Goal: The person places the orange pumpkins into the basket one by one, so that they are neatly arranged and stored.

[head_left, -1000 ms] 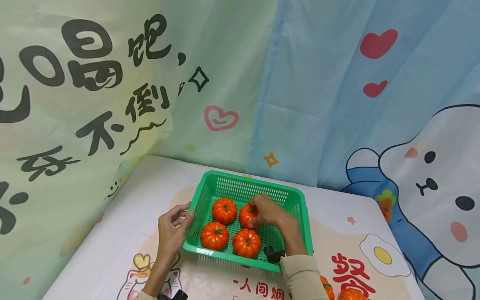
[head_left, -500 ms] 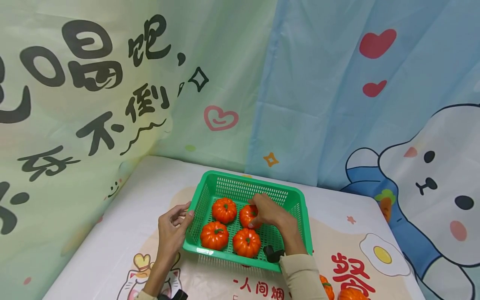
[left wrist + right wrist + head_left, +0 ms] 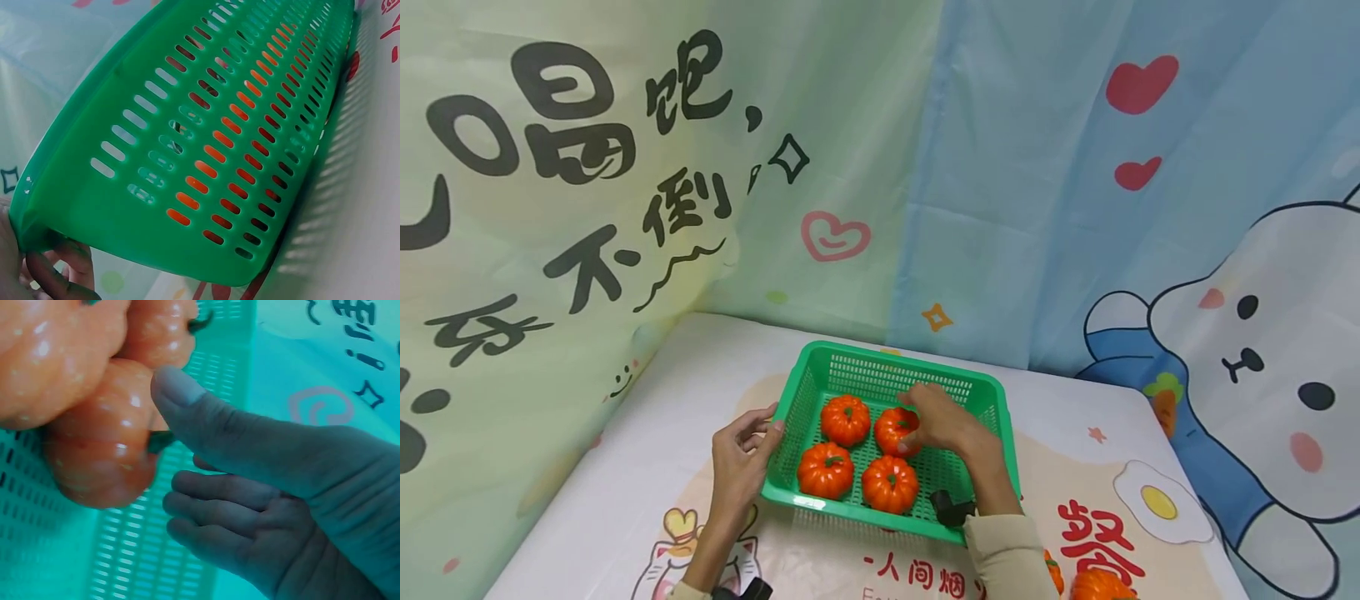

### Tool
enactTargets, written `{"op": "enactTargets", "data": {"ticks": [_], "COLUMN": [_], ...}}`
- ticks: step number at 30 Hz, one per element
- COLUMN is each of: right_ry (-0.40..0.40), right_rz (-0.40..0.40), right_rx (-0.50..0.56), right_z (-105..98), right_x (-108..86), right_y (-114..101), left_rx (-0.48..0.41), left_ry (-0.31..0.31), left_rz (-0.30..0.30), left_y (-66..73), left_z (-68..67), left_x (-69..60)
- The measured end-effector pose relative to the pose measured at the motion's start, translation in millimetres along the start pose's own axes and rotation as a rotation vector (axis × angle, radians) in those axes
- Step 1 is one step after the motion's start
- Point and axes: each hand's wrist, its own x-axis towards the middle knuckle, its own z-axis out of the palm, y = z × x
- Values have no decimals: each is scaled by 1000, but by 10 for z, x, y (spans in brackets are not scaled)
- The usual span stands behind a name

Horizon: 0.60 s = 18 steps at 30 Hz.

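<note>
A person's right hand (image 3: 951, 423) reaches from four o'clock over an orange pumpkin (image 3: 891, 428) near the centre of a green basket (image 3: 895, 523); its fingers (image 3: 215, 542) straddle the pumpkin, their grip impossible to tell. The left hand (image 3: 739, 458) clasps the basket at nine. A stray push could roll the pumpkin, a left-hand tug tilt the basket. Counted: one basket; four pumpkins inside, including a ten o'clock pumpkin (image 3: 846, 419), an eight o'clock pumpkin (image 3: 825, 472) and a six o'clock pumpkin (image 3: 890, 486); two outer pumpkins (image 3: 1101, 586), partly seen, on the tabletop (image 3: 722, 354) at four.
</note>
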Motion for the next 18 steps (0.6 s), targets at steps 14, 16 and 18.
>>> {"op": "enactTargets", "data": {"ticks": [14,16,18], "right_ry": [118,141,157], "right_rz": [12,14,15], "right_rx": [-34,-32,-30], "right_z": [-389,-434,-473], "right_x": [-642,-732,-819], "right_y": [-95,-93,-84], "left_rx": [43,46,44], "left_ry": [-15,-2,11], "left_rz": [-32,-40,-45], "left_y": [25,34,41], "left_z": [22,21,19], "left_x": [-17,-24,-25]}}
